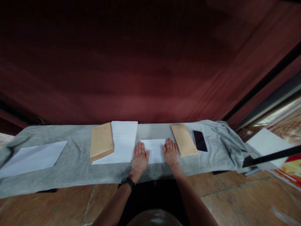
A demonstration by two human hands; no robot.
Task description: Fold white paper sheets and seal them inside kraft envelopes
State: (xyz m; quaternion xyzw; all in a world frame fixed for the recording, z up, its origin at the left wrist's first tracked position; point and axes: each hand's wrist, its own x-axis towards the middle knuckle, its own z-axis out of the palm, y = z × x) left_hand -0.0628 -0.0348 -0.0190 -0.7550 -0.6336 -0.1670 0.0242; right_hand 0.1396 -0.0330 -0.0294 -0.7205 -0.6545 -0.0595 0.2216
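A small white sheet of paper point(155, 152), perhaps folded, lies flat on the grey cloth in front of me. My left hand point(139, 158) rests on its left edge with the fingers stretched out. On the opposite edge, my right hand point(171, 153) lies flat too, thumb pointing inward. Just right of that hand is a brown envelope point(184, 140). To the left, several brown envelopes point(101, 141) sit in a stack, partly covering larger white paper point(124, 138).
A grey cloth point(77, 163) covers the long, narrow table. A phone point(200, 141) lies at the right, and another white sheet point(35, 158) at the far left. A dark red panel point(150, 78) rises behind. At the right stands a black bar point(272, 156).
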